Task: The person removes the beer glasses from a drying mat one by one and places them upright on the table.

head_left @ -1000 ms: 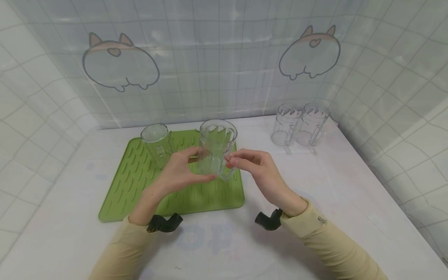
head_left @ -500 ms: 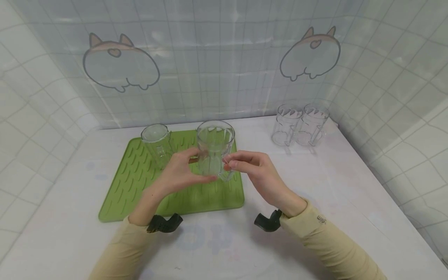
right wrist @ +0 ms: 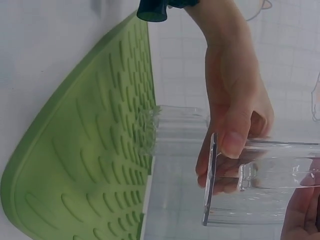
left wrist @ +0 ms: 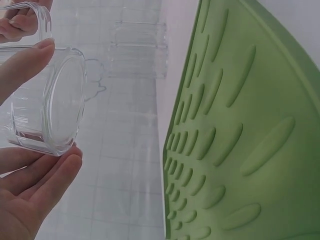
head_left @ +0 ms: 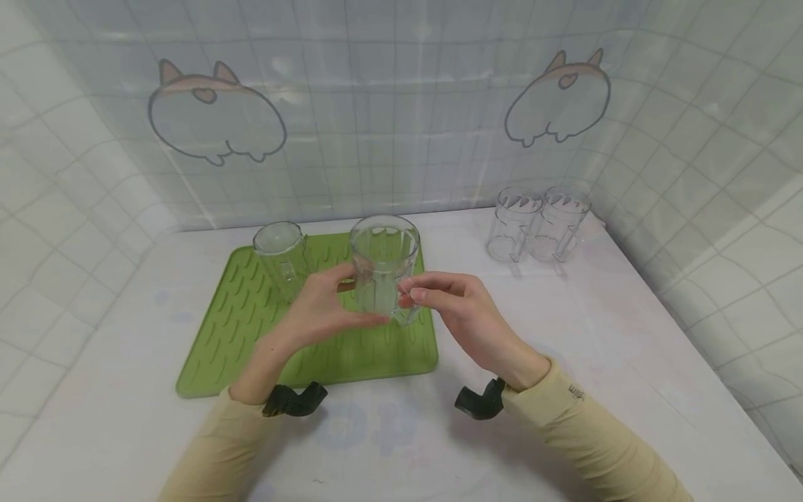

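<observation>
A clear glass mug (head_left: 384, 261) is held upright above the green ridged mat (head_left: 238, 335); in the left wrist view its base (left wrist: 67, 102) is apart from the mat. My left hand (head_left: 323, 303) grips the mug's body low down, thumb on the near side and fingers on the far side. At the handle, my right hand (head_left: 464, 300) pinches with thumb and fingertips; its other fingers are partly hidden behind. A second clear mug (head_left: 282, 261) stands on the mat's back left, just beyond my left hand.
Two more clear mugs (head_left: 514, 226) stand side by side on the white table (head_left: 564, 335) at the back right. A tiled wall sheet (head_left: 389, 111) with cartoon dog drawings rises behind, and similar sheets flank both sides.
The held mug has shifted slightly to the left, its rim tipping a little that way. My right hand's fingertips have moved slightly left with the handle. Both hands keep their hold.
</observation>
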Demonstrator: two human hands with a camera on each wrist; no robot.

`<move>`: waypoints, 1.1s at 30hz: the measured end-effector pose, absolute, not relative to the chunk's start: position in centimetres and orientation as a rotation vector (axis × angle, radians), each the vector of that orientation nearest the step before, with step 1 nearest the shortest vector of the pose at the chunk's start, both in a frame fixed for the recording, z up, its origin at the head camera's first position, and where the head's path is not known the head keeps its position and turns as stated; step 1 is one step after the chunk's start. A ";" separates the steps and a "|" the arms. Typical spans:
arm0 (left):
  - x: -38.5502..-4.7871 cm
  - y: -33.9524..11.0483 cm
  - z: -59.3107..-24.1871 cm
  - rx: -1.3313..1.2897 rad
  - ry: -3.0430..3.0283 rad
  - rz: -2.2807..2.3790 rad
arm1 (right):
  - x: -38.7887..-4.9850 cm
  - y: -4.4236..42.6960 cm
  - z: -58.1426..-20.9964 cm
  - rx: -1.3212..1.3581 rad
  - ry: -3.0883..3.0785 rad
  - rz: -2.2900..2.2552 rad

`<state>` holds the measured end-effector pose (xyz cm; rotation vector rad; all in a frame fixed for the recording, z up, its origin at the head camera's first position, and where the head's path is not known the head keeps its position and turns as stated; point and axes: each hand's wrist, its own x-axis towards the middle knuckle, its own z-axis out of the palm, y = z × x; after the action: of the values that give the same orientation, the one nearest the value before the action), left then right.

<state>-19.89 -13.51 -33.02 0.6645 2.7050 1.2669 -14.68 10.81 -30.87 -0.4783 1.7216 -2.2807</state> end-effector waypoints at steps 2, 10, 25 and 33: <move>-19.9 -13.6 -33.0 0.652 2.705 1.260 | -14.7 10.8 -30.8 -0.476 1.725 -2.279; -19.9 -13.5 -33.1 0.675 2.693 1.280 | -14.4 10.8 -30.8 -0.465 1.722 -2.279; -20.2 -13.2 -33.7 0.696 2.714 1.237 | -14.3 10.9 -31.1 -0.382 1.739 -2.288; -20.0 -13.1 -33.6 0.706 2.711 1.228 | -14.0 11.0 -31.4 -0.358 1.722 -2.324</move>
<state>-19.96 -13.15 -33.62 0.7059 2.7112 1.2275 -14.01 10.99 -31.42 -0.3579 1.7218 -2.3245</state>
